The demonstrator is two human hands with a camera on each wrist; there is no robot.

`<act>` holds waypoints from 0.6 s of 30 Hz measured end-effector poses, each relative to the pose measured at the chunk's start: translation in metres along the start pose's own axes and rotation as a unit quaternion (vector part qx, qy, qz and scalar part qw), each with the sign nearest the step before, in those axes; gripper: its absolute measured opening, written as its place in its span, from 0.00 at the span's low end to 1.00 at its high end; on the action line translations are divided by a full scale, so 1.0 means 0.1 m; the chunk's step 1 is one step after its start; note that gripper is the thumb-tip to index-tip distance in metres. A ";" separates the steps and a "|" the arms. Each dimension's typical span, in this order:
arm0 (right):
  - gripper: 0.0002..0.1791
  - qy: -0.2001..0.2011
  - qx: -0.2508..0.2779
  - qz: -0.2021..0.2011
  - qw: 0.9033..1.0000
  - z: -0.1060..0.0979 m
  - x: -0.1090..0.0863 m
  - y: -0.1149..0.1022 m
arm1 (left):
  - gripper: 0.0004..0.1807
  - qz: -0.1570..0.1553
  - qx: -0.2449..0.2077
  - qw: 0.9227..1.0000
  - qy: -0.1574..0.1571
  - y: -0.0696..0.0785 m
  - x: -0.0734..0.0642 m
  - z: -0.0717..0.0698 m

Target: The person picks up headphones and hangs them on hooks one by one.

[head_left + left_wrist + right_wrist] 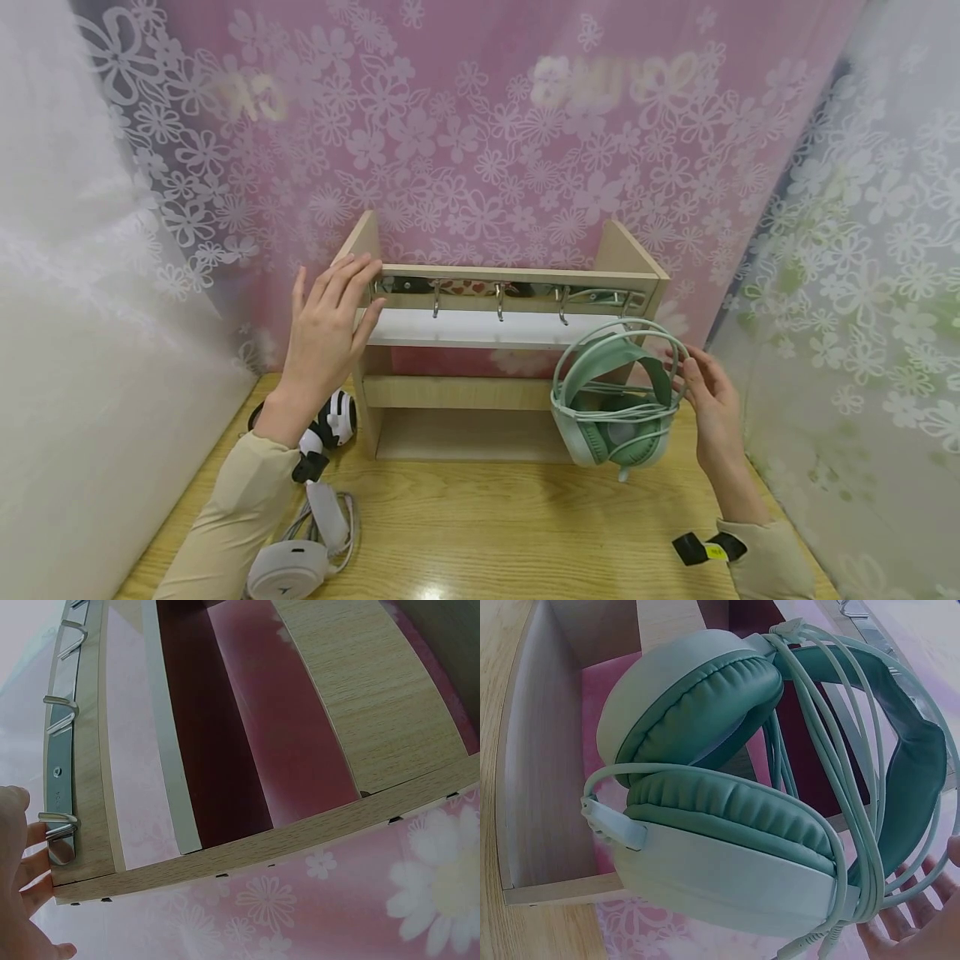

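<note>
Green over-ear headphones, their cable wound round the band and cups, are at the right end of a wooden shelf rack. My right hand holds the right side of their headband between thumb and fingers. The headband's top lies just below the rightmost hook, close in front of the rack. In the right wrist view, the ear cups fill the middle and the fingers reach behind the band. My left hand rests on the rack's upper left corner, fingers extended over the top edge beside the end hook.
A metal strip with several hooks runs along the rack's front. Black-and-white headphones lie left of the rack, partly behind the left arm. White headphones with a coiled cable lie nearer on the wooden table. Flowered curtains surround it.
</note>
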State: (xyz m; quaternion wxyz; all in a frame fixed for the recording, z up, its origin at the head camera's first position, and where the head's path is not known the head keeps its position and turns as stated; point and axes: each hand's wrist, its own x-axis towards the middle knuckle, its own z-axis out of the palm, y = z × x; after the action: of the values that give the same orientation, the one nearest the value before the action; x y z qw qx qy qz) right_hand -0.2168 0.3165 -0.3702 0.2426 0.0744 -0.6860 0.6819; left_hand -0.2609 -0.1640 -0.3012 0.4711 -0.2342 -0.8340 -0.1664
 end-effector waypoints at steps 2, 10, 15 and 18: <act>0.21 0.006 0.001 -0.001 1.000 0.00 0.00 0.00 | 0.26 0.000 0.000 1.000 0.000 0.00 0.00 0.00; 0.20 0.007 0.023 -0.007 1.000 -0.07 0.02 -0.01 | 0.26 0.002 0.003 1.000 0.001 -0.01 0.00 0.01; 0.21 0.018 0.026 -0.018 0.999 -0.10 0.04 -0.05 | 0.26 0.002 0.002 1.000 0.003 -0.01 0.00 0.01; 0.20 0.032 0.035 -0.028 0.999 -0.10 0.05 -0.09 | 0.26 0.003 0.002 1.000 0.003 0.00 0.00 0.01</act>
State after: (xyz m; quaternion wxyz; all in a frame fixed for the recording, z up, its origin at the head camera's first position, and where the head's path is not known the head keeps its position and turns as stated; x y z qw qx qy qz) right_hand -0.2151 0.3269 -0.3601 0.2802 0.0803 -0.6514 0.7005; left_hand -0.2620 -0.1636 -0.3023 0.4745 -0.2348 -0.8324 -0.1640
